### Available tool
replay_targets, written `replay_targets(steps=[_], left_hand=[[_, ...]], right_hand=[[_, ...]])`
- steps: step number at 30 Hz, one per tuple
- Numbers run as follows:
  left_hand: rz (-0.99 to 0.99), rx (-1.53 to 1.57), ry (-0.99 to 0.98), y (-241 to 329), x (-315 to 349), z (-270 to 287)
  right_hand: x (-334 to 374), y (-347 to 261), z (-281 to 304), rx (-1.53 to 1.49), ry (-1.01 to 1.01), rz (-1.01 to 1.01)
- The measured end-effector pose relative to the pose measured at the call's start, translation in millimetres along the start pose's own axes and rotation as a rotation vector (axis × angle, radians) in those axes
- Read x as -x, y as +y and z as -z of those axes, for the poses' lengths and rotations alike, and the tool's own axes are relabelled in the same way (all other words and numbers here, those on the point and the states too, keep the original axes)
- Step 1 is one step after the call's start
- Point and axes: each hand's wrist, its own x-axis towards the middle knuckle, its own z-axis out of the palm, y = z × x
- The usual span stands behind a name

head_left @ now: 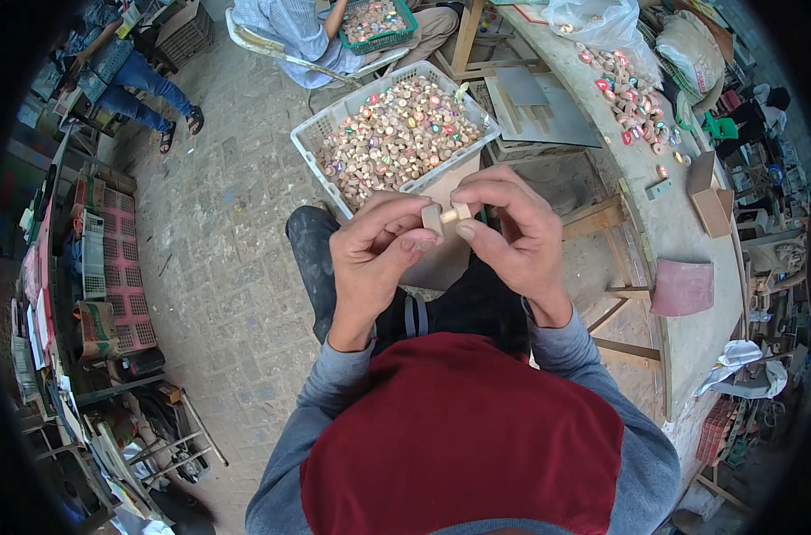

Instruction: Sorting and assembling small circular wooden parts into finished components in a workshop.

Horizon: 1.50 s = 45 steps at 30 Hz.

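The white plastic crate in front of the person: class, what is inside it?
The white plastic crate is heaped with small round wooden pieces, some with coloured tops. Lower layers and the crate's floor are covered by the heap, and its near corner is hidden behind the hands.

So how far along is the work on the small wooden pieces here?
Done: a heap of round wooden pieces, some painted, lies on the curved workbench. In hand: left hand and right hand pinch one small pale wooden piece together. Left: the white plastic crate is piled full of similar pieces.
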Motion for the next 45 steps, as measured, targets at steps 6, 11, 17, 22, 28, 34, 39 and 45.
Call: replay_targets(steps=[6,11,17,22,28,34,39,45], left_hand=[[-0.053,-0.222,0.026,14.7,-0.5,2.4],[-0.116,-0.354,0.028,19.8,-2.9,-1.9],[-0.197,-0.489,0.05,15.5,-4.6,-6.2],[-0.249,-0.508,0.096,7.7,-3.4,-10.1],[-0.28,-0.535,0.123,5.4,-4.2,-8.7],[-0.131,-0.453,0.059,6.9,-12.0,-9.5],[0.181,-0.189,0.174,-1.8,-11.8,-24.2],[0.218,-0.368,0.193,-15.7,1.2,-33.4]], right_hand=[[-3.5,-2.6,-0.4,0.131,-0.026,0.11],[-5.0,-5.0,-0.2,0.177,-0.03,0.119],[-3.7,-1.2,-2.9,0.131,0.022,0.106],[3.0,-0.7,-9.3,-0.002,0.072,0.022],[6.2,-3.1,-12.7,-0.17,0.124,-0.142],[-1.1,7.8,0.8,-0.161,0.042,-0.266],[4.9,8.6,0.7,0.323,0.028,-0.002],[21.2,32.9,-6.9,0.587,0.181,0.146]])
